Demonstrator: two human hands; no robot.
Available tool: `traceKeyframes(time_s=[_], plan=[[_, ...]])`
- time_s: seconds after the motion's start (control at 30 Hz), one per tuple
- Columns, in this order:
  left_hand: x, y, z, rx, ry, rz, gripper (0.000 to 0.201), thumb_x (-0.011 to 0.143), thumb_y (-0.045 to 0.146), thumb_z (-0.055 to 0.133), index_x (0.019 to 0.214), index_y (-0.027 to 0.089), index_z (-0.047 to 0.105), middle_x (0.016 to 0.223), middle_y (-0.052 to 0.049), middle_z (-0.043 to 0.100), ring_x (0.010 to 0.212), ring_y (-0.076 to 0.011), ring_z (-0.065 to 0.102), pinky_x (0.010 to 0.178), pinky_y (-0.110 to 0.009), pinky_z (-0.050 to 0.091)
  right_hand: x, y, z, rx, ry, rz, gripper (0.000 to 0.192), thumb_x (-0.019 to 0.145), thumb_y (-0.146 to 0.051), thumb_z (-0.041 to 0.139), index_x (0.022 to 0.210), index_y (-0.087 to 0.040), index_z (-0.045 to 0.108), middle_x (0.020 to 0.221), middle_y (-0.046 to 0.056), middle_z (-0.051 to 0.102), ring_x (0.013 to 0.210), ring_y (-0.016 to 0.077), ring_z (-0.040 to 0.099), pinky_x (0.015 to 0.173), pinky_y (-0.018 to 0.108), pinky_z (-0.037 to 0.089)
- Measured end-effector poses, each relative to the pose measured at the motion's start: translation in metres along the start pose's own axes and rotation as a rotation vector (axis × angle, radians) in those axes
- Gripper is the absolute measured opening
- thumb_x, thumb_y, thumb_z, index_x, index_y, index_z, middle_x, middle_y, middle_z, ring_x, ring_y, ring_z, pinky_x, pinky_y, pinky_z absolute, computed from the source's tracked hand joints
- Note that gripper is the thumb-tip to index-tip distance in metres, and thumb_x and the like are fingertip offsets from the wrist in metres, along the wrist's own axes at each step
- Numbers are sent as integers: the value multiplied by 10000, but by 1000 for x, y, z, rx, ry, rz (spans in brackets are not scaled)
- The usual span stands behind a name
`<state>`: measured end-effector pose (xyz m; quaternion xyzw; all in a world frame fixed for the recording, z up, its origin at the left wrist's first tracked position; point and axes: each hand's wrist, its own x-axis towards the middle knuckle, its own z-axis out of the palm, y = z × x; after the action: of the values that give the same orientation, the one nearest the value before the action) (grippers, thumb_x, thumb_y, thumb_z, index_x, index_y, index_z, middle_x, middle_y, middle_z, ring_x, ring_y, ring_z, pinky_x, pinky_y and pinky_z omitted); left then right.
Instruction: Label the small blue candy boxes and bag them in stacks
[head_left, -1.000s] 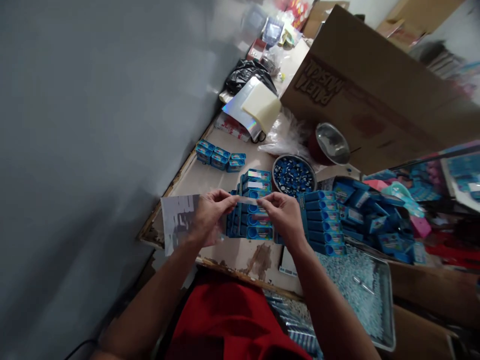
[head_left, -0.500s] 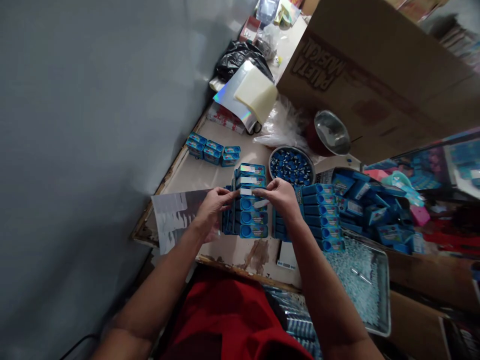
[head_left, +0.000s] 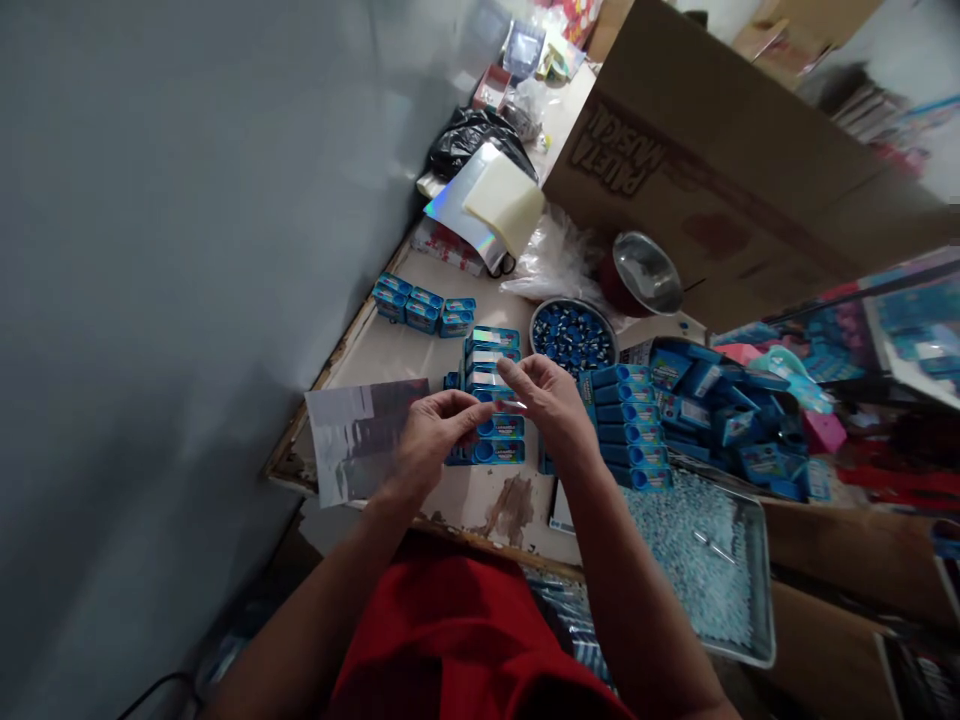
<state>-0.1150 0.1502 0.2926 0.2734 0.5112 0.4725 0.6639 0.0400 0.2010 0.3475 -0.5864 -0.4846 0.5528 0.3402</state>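
The person stands at a cluttered bench [head_left: 397,355] with both hands raised just above a column of small blue boxes [head_left: 491,400]. The left hand [head_left: 427,440] hovers at the near left of that column, its thumb and forefinger drawn together in a pinch; whether anything thin sits in that grip I cannot tell. The right hand [head_left: 551,405] is at about three o'clock from the left one, close beside it, fingers loosely curled and apart, the fingertips over the middle boxes of the column; its grip holds nothing that I can make out.

The column runs away from the person toward twelve o'clock, box after box laid flat, some with a pale strip across the top. At nine o'clock from the left hand lies a grey backing sheet [head_left: 360,435], reaching to the bench edge. A second row of blue boxes [head_left: 626,425] lies at three o'clock from the right hand, with a loose heap of blue boxes [head_left: 735,420] farther out the same way. At twelve o'clock from the right hand stands a round metal bowl [head_left: 574,335] of small blue pieces, and at eleven o'clock from the column, a short cluster of boxes [head_left: 424,305]. A metal tray [head_left: 754,600] of pale pellets lies at four o'clock, and a large cardboard carton [head_left: 720,180] rises at one o'clock.
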Motion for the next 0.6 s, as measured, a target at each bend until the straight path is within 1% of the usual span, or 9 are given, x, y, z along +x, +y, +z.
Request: traceKeyframes(time_s=[0.07,0.13,0.17,0.23,0.3,0.37,0.5,0.6], plan=[[2,0,-6,60,31,25,376,676,475,879,721,162,676,616,14,580,540,-88,478,523,-222,381,-2,9,-9,64,-79,34,511,638,-536,886,884,-192,598,710,-30,638,636,116,582,601,242,457],[2,4,-11,132,54,7,379,666,461,880,686,154,659,593,12,576,534,-89,476,516,-219,375,-3,22,-18,115,-85,55,545,558,-430,944,927,-178,632,725,-20,671,643,122,611,630,252,482],[2,7,-12,154,67,-12,378,659,451,880,673,153,649,587,12,574,531,-90,477,514,-219,377,-3,29,-21,133,-53,55,536,541,-401,951,914,-172,641,723,-10,684,640,129,623,635,259,494],[2,13,-12,173,86,-48,356,666,433,866,676,157,640,585,15,571,527,-93,480,512,-221,384,-2,39,-23,107,41,30,479,567,-391,936,882,-167,652,718,11,704,637,151,648,633,276,512],[4,17,-11,187,91,-71,329,679,415,850,689,163,639,593,20,563,528,-96,485,514,-224,390,0,46,-20,12,125,-19,428,601,-378,910,880,-175,657,722,21,716,649,174,670,631,290,522],[10,17,-13,189,90,-88,318,689,411,838,700,168,633,607,20,563,533,-99,491,508,-225,383,5,49,-15,-92,167,-50,392,619,-355,885,887,-185,654,728,21,722,661,190,683,627,294,522],[26,6,-24,199,67,-97,332,693,428,833,714,165,632,621,17,563,542,-99,487,507,-223,358,12,52,-8,-255,189,-61,347,638,-345,849,878,-197,648,738,18,728,675,195,682,617,283,499],[40,-12,-31,184,19,-121,389,651,459,867,721,153,637,634,17,567,556,-92,481,526,-221,362,16,56,-7,-324,191,-67,357,663,-386,835,888,-201,628,741,12,716,678,184,668,629,277,480]])
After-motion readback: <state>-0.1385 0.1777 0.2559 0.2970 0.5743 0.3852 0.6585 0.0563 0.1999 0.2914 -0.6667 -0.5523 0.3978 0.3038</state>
